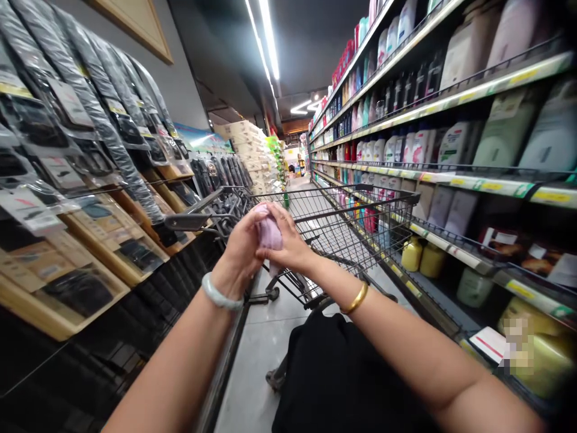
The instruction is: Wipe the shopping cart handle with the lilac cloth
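Between my two hands is a crumpled piece of soft pale purple cloth (270, 233). My left hand (241, 240), with a pale bangle at its wrist, is curled round the cloth from the left. From the right my right hand (291, 240) grips the same cloth, fingers over its top and thumb below; a gold bangle circles that forearm. Part of the cloth is hidden by my fingers. Just beyond my hands stands a black wire shopping cart (342, 219), its handle (187, 222) reaching out to the left.
On the right, long shelves (451, 174) carry rows of bottles. Packaged goods hang on a rack (67, 150) at the left, above slanted wooden display boxes (58, 282). Stacked cartons (246, 150) stand farther along the aisle, over a grey tiled floor (252, 349).
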Demonstrator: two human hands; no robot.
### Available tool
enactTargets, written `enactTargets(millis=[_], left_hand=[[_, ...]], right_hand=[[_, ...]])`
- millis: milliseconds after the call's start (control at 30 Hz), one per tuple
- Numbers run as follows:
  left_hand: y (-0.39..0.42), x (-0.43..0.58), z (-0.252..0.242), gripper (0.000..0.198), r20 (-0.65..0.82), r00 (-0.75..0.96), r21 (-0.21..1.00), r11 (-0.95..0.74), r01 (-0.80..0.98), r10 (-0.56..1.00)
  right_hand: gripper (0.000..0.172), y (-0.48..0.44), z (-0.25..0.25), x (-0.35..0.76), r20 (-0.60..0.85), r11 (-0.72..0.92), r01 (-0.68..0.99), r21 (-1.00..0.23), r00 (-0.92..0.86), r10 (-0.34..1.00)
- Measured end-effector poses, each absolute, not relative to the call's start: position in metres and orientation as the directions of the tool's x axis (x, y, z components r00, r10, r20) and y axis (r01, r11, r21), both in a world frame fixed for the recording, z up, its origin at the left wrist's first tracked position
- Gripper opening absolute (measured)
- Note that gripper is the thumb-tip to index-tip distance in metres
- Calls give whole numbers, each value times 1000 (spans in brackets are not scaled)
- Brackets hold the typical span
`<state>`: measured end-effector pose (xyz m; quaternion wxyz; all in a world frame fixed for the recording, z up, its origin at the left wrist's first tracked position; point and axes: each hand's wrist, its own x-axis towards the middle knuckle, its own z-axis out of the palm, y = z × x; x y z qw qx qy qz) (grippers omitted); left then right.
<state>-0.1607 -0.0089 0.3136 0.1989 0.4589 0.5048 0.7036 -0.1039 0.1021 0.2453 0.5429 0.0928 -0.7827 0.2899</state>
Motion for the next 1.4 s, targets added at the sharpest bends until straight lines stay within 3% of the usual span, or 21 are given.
enactTargets(millis=[33,100,133,200,233,300,367,433,567,700,967,1133,1233,1333,1400], left_hand=[[-19,-161,319,38,414,-447,910,-363,199,793],[-41,-166,332,45,442,-396,851,-238,467,805],[-53,-172,339,46,525,-393,723,-152,673,755],[-72,-190,355,46,739,-296,262,147,954,605],[-79,-202,364,50,802,-246,69,325,943,544],[-87,-228,377,58,809,-225,-149,560,815,543],[-89,-252,384,63,707,-278,-291,625,724,651],[-88,-267,385,69,607,-347,-372,641,672,715],[-82,-274,379,79,579,-464,-358,720,594,670],[-71,-273,376,84,611,-474,-329,748,576,634],[-34,-247,366,89,687,-409,-277,737,617,601],[-5,-225,364,77,675,-397,-196,669,717,623],[11,-217,364,73,676,-356,-133,582,802,645],[26,-203,366,75,652,-359,-212,615,760,668],[36,-190,367,75,630,-366,-295,647,703,685]], right_hand=[[86,101,248,-105,908,797,-479,-369,-369,199],[61,103,254,-106,914,792,-478,-380,-326,242],[54,104,257,-107,915,814,-440,-380,-305,263],[51,101,261,-112,918,886,-294,-359,-281,279],[51,98,261,-115,921,921,-213,-327,-292,260],[51,91,256,-123,917,970,-95,-226,-356,179],[50,90,243,-127,908,993,-38,-116,-409,90],[47,98,225,-125,914,997,19,-80,-399,80],[44,131,187,-114,928,958,141,-249,-248,278],[44,153,169,-121,910,910,139,-392,-88,405],[36,126,200,-139,769,768,30,-639,52,638],[44,86,240,-151,884,895,-43,-444,-183,429],[44,107,222,-148,851,856,3,-516,-105,514],[40,136,189,-140,694,695,4,-719,42,718],[40,139,183,-136,613,617,-29,-786,90,785]])
